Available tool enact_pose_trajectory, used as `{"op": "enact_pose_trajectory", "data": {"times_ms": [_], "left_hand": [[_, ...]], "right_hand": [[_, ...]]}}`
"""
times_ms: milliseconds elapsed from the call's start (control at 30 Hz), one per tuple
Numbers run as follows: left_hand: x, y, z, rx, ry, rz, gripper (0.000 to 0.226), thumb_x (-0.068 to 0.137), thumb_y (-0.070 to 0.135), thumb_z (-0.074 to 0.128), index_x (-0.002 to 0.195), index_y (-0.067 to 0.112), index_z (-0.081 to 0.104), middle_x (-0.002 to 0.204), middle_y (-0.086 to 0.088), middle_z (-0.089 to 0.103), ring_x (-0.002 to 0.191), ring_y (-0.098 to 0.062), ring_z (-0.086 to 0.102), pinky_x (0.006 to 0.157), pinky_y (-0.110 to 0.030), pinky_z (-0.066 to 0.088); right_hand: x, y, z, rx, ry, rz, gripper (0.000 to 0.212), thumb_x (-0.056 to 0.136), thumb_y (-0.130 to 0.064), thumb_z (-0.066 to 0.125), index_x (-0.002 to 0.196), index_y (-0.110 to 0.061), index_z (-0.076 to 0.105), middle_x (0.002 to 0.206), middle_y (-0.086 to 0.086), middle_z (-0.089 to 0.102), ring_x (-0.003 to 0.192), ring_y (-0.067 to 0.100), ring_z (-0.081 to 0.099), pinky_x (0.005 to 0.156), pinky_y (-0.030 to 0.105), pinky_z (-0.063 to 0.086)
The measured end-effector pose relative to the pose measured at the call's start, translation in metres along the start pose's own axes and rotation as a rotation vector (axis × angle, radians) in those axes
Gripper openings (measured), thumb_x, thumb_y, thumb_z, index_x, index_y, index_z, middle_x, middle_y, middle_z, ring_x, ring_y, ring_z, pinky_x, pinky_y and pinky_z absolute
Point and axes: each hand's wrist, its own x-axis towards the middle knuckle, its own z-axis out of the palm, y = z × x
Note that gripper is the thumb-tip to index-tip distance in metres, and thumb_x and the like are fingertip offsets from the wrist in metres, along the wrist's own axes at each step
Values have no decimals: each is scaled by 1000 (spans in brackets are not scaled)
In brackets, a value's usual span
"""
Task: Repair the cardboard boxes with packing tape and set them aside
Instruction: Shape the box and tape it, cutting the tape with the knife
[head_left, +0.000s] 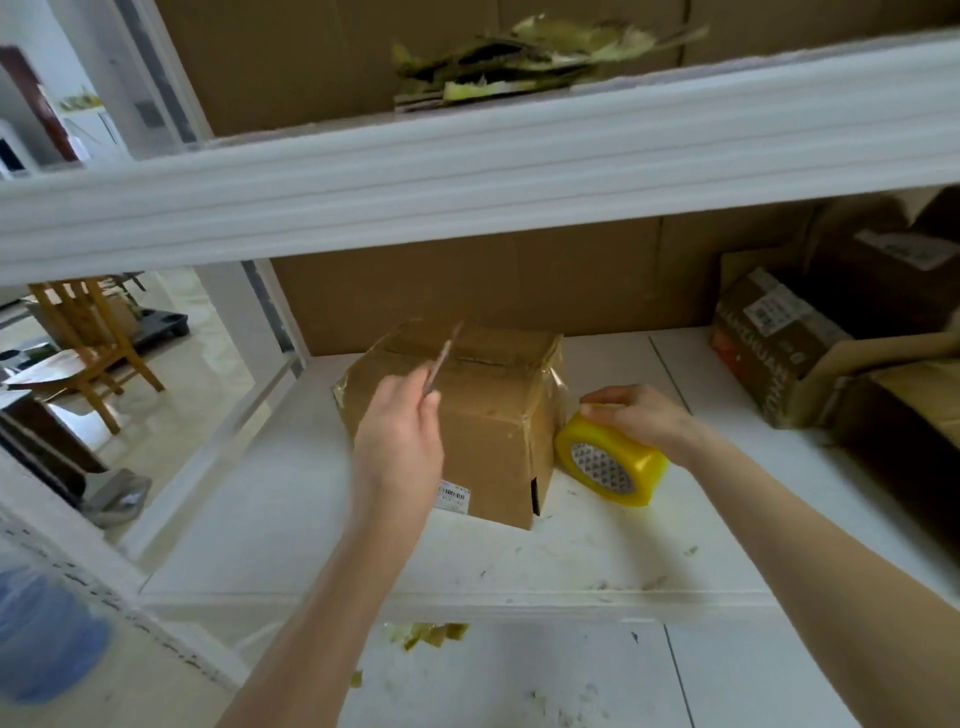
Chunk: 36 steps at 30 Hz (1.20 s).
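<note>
A small brown cardboard box stands on the white shelf, with clear tape along its edges and a white label low on its front. My left hand hovers in front of the box and pinches a thin blade-like tool that points up over the box's top seam; the tool is blurred. Right of the box lies a yellow roll of packing tape on its side. My right hand grips the top of the roll.
More cardboard boxes crowd the shelf's right end. A large cardboard sheet backs the shelf. A white upper shelf beam crosses overhead, with dried leaves on it. Wooden chairs stand at the left beyond the rack.
</note>
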Motion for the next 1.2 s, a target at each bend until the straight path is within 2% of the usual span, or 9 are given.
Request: {"op": "enact_pose_trajectory", "data": {"times_ms": [100, 167, 233, 333, 500, 600, 733, 867, 1200], "left_hand": [[15, 54, 32, 79, -255, 47, 30, 98, 21, 49, 124, 12, 61, 122, -5, 55, 88, -25, 64, 74, -32, 52], [22, 69, 53, 229, -418, 35, 29, 99, 20, 48, 125, 16, 59, 135, -3, 48, 97, -24, 63, 74, -29, 46], [27, 71, 64, 325, -501, -2, 28, 98, 15, 49, 124, 17, 60, 132, -3, 53, 100, -22, 62, 72, -26, 44], [32, 70, 68, 382, -528, -34, 26, 96, 12, 52, 121, 16, 61, 116, -5, 59, 93, -20, 63, 68, -25, 45], [37, 75, 67, 364, -578, -93, 30, 100, 14, 43, 128, 14, 55, 124, -9, 46, 94, -24, 63, 79, -30, 51], [36, 79, 62, 323, -568, -68, 35, 100, 11, 40, 133, 15, 53, 126, -8, 49, 98, -24, 63, 87, -33, 54], [36, 85, 58, 365, -506, 98, 37, 97, 9, 50, 131, 21, 57, 121, -5, 59, 96, -22, 65, 82, -32, 56], [37, 89, 62, 447, -521, 151, 32, 96, 11, 54, 124, 23, 62, 118, -2, 60, 95, -21, 66, 76, -31, 56], [38, 91, 64, 470, -565, 159, 29, 96, 12, 55, 123, 19, 63, 118, -4, 59, 96, -20, 65, 76, -29, 56]], "right_hand": [[-1, 3, 5, 57, 73, 2, 36, 87, -51, 62, 120, -35, 63, 107, -4, 59, 85, 12, 55, 63, 22, 42], [-2, 5, 6, 73, 102, -2, 35, 86, -50, 62, 119, -37, 64, 108, -5, 59, 92, 16, 55, 71, 25, 46], [-2, 7, 3, 51, 115, -21, 29, 86, -48, 60, 113, -38, 67, 108, -7, 62, 93, 15, 56, 78, 28, 49], [-4, 7, -6, 5, 181, -40, 19, 85, -48, 61, 101, -42, 68, 99, -9, 62, 88, 14, 57, 74, 29, 51], [-9, 7, -11, -40, 233, -61, 21, 86, -43, 58, 104, -43, 69, 105, -8, 66, 97, 19, 62, 84, 36, 55], [-11, 5, -11, -81, 258, -52, 22, 86, -41, 56, 104, -42, 69, 103, -7, 67, 96, 20, 62, 82, 36, 56], [-10, 3, -8, -130, 356, -35, 21, 87, -47, 54, 95, -41, 73, 95, -8, 70, 87, 21, 63, 74, 32, 56], [-8, -1, -3, -184, 391, 7, 24, 87, -50, 53, 94, -40, 73, 86, -8, 69, 78, 19, 62, 65, 28, 55], [-7, -7, -2, -207, 395, 45, 21, 88, -45, 55, 93, -39, 74, 87, -9, 70, 76, 18, 64, 69, 32, 58]]}}
